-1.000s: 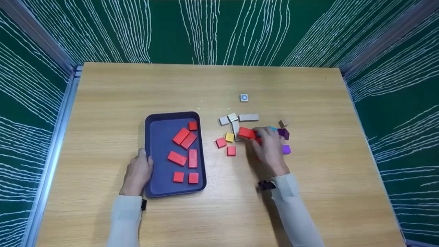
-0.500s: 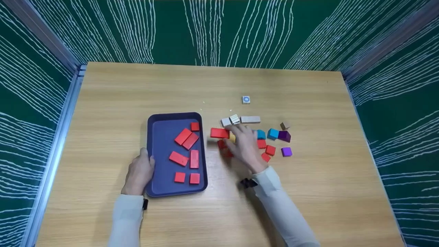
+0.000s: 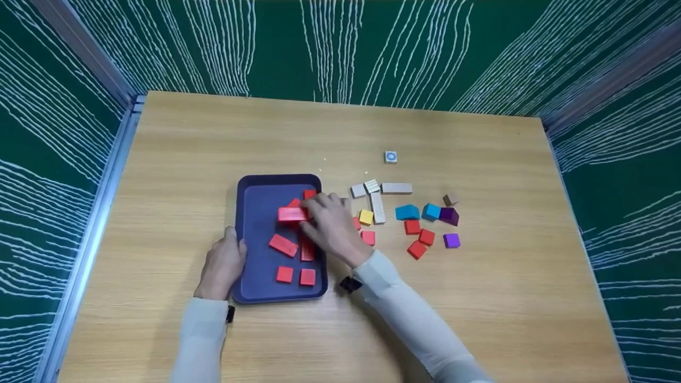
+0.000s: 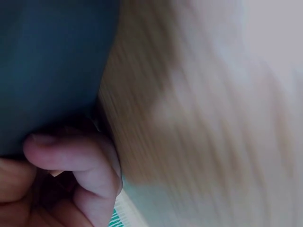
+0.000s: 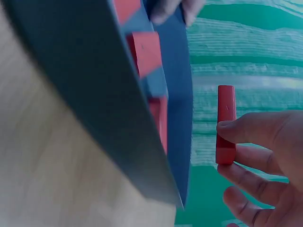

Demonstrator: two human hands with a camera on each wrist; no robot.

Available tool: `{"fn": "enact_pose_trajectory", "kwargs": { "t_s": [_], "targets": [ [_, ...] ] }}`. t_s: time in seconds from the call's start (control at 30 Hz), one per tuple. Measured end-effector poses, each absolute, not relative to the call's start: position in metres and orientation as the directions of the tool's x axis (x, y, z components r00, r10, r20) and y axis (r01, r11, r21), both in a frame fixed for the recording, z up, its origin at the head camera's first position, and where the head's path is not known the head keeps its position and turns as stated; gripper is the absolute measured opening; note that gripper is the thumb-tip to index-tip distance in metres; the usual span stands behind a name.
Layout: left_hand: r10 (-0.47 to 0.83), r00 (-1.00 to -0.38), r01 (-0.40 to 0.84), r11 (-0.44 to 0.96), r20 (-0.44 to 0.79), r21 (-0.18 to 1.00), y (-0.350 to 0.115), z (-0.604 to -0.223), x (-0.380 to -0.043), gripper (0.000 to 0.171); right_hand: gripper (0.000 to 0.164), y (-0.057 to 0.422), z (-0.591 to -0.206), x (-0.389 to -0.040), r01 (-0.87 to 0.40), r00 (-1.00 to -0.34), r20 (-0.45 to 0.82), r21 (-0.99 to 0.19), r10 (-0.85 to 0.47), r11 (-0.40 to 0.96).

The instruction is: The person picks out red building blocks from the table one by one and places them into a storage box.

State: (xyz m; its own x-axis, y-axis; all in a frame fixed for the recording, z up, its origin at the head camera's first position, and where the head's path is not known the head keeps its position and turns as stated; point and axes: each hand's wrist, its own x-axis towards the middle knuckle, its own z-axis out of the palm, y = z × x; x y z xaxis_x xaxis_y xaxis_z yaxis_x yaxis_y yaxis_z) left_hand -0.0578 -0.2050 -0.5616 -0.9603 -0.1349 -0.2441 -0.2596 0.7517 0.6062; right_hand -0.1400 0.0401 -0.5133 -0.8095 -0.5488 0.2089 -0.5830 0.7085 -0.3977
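My left hand (image 3: 221, 266) grips the left wall of a dark blue tray (image 3: 252, 276); its fingers (image 4: 71, 153) curl at the tray's side in the left wrist view. My right hand (image 3: 336, 229) is over the tray's right side and pinches a long red block (image 5: 227, 105) between thumb and fingers. In the right wrist view that block stands out above the tray rim. Below it in the tray lie several red blocks, among them a slanted long one (image 3: 283, 245) and two small ones near the front. The hand and held block partly cover the others.
Right of the tray lie a yellow cube (image 3: 366, 217), pale grey bars (image 3: 397, 188), loose red cubes (image 3: 417, 249), blue blocks (image 3: 407, 212) and a purple cube (image 3: 451, 240). A cube with a blue ring (image 3: 390, 157) sits farther back. Green walls enclose the wooden table (image 3: 479, 308).
My right hand has carried the long red block leftward from the loose pile, past the yellow cube, to over the tray. The left hand keeps its hold on the tray.
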Motion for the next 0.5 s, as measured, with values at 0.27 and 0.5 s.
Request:
{"fn": "enact_pose_trajectory", "kwargs": {
  "t_s": [0.27,0.5],
  "targets": [
    [-0.135,-0.958,-0.266,0.751,-0.254,0.604,-0.204,-0.562,-0.059,0.022,0.032,0.010,-0.521,-0.139,-0.627,-0.772,0.130,-0.318,-0.623,0.711],
    [-0.130,-0.953,-0.273,0.757,-0.273,0.594,-0.206,-0.562,-0.060,0.020,0.032,-0.001,-0.524,-0.141,-0.631,-0.761,0.055,-0.295,-0.647,0.717]
  ]
}}
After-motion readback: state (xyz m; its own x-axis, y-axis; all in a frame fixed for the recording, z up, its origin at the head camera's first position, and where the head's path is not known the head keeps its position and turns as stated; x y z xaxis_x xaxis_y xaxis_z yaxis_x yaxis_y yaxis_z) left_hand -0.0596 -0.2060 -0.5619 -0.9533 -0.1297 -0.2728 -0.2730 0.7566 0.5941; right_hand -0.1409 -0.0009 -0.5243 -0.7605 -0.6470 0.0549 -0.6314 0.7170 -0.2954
